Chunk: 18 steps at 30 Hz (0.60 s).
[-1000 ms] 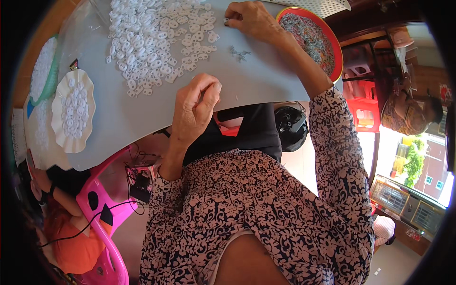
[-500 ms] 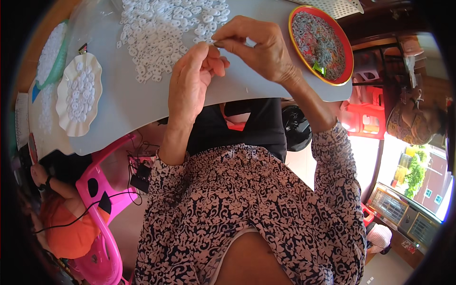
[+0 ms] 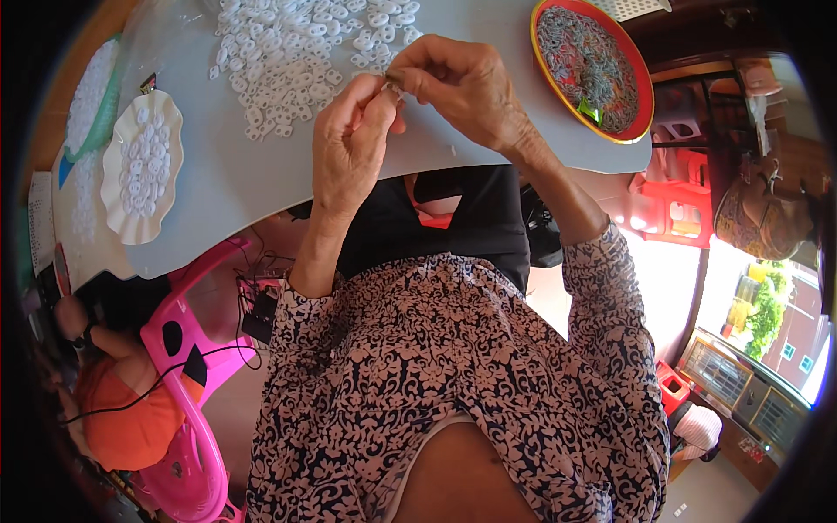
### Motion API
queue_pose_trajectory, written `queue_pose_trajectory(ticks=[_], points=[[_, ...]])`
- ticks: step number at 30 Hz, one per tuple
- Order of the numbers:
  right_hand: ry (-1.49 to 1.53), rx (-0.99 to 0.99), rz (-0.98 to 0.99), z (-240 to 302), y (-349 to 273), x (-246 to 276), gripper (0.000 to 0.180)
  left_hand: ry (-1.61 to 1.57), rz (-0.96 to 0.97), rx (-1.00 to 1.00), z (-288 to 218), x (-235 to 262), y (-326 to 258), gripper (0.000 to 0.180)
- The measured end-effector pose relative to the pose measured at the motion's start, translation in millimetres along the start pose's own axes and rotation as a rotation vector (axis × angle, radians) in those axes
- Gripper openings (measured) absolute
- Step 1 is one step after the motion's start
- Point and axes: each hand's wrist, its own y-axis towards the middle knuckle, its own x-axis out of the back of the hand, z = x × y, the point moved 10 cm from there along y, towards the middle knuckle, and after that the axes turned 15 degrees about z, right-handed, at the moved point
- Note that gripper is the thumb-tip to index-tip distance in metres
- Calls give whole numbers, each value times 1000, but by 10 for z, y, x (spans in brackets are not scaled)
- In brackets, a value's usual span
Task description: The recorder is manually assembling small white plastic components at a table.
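Note:
My left hand point(image 3: 356, 139) and my right hand point(image 3: 466, 91) meet over the near edge of the grey table, fingertips close together. Both are closed in a pinch around something small, partly whitish, that the fingers mostly cover. Just beyond them spreads a loose pile of small white plastic pieces with two holes point(image 3: 279, 78). To the left, a white scalloped dish point(image 3: 116, 179) holds more small white pieces. On the right stands a red round tray point(image 3: 647, 109) with a yellow rim, filled with many thin grey pieces and a bright green scrap.
A greenish container point(image 3: 112, 113) of white pieces sits at the table's far left. A perforated white tray point(image 3: 629, 7) is at the back right. Below the table's left side are a pink chair point(image 3: 196, 453), a black cable and a person in orange point(image 3: 126, 418). Red stools point(image 3: 676, 209) stand at right.
My left thumb and fingers have closed in against my right fingertips; before, the left fingers were looser and spread. The view has shifted slightly.

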Motion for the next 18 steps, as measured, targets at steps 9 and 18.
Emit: queue_pose_trajectory(ticks=[9,18], points=[[-322,-30,-48,-63,82,367,11,-331,-28,-87,188,100,-22,15],[-204,85,222,65,135,-183,19,-867,31,-159,222,123,42,21]])
